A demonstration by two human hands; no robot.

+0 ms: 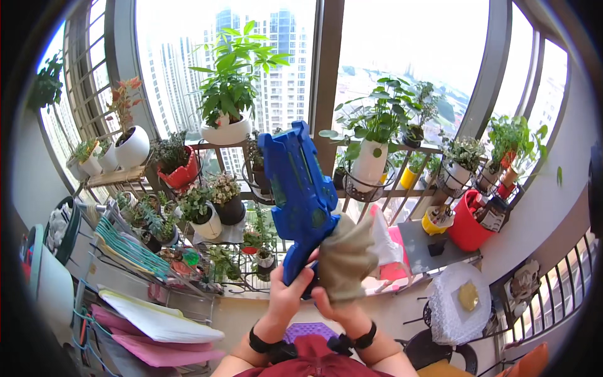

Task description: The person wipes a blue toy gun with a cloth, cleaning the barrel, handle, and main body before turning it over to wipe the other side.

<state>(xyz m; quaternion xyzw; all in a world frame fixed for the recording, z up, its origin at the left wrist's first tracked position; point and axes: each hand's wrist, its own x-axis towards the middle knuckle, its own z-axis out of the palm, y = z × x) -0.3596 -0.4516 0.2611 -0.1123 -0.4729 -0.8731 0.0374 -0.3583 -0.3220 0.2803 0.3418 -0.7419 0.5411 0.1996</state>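
Observation:
A blue plastic toy gun (pixel 301 188) stands tilted upright in front of me, its barrel end towards the windows. My left hand (pixel 289 287) is closed around its lower grip. At the right of the toy, my right hand (pixel 337 306) holds a tan cloth (pixel 348 257), which lies against the toy's lower part and hides most of those fingers. Both wrists wear black bands.
Potted plants line the railing, among them a white bowl planter (pixel 226 131) and a red pot (pixel 464 226). Folded pink and white cloths (pixel 160 325) hang at the left. A round table with a lace cover (pixel 445 306) stands at the right.

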